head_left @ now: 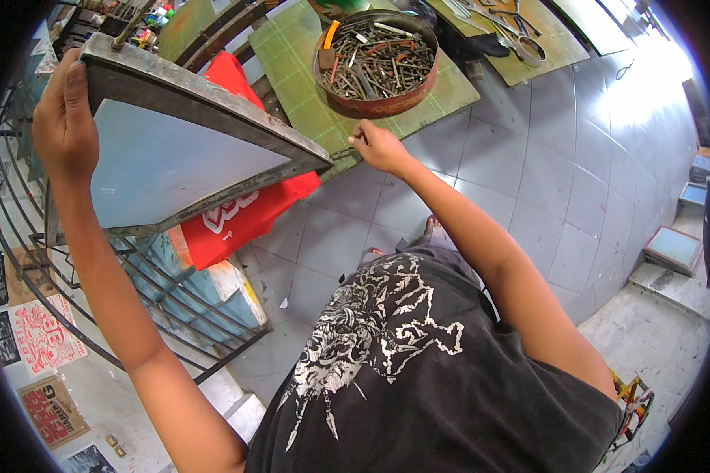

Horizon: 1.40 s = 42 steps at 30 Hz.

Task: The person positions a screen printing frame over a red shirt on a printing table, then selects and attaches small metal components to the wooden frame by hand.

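My left hand [67, 122] grips the upper left corner of a screen printing frame [205, 98], fingers wrapped over its worn grey edge. The frame stands tilted up, and its pale blue mesh [166, 169] faces me. Under and behind it lies a red cloth with a white print [252, 221], partly hidden by the frame. My right hand [379, 147] is closed, thumb and fingers curled together at the near edge of a green gridded board [457, 94]. Whatever those fingers hold, if anything, is hidden. Just beyond sits a round rusty red tin [379, 106] full of screws and bolts.
Another green board [560, 51] at the far right carries hand tools and a roll of tape [530, 51]. A curved black metal railing [55, 296] runs along the left. Grey floor tiles [489, 158] spread below. Small framed screens [673, 251] lean at the right wall.
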Tool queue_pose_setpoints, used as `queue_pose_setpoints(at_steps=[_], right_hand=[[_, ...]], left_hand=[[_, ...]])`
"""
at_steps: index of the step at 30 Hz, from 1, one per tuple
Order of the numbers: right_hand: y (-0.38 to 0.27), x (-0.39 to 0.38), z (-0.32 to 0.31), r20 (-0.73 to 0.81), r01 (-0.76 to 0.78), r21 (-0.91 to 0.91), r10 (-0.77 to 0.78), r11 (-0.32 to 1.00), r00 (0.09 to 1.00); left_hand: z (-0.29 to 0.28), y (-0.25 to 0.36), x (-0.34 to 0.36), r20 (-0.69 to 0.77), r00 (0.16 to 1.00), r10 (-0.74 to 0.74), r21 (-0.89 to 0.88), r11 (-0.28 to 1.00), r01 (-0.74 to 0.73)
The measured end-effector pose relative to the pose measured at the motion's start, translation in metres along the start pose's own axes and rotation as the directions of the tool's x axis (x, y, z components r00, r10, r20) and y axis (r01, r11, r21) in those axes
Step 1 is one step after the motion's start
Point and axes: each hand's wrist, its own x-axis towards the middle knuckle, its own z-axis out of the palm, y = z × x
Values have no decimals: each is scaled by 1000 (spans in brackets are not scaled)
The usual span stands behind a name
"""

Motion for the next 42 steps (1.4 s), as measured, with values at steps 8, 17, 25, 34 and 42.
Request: queue_pose_setpoints(at_steps=[8, 17, 25, 34, 42], right_hand=[[14, -2, 1, 31, 100, 109, -104, 989, 994], [21, -2, 2, -6, -48, 192, 50, 980, 999], [14, -10, -2, 141, -269, 206, 244, 941, 960], [20, -17, 15, -166, -77, 427, 162, 901, 973], [4, -14, 4, -163, -150, 168, 177, 974, 971]], left_hand=[[-10, 2, -1, 30, 999, -14, 26, 1000, 13], [0, 7, 2, -62, 998, 25, -29, 999, -27], [0, 5, 0, -66, 998, 16, -27, 999, -18], [1, 7, 4, -63, 996, 64, -38, 997, -66], [3, 10, 2, -125, 988, 96, -27, 995, -100]])
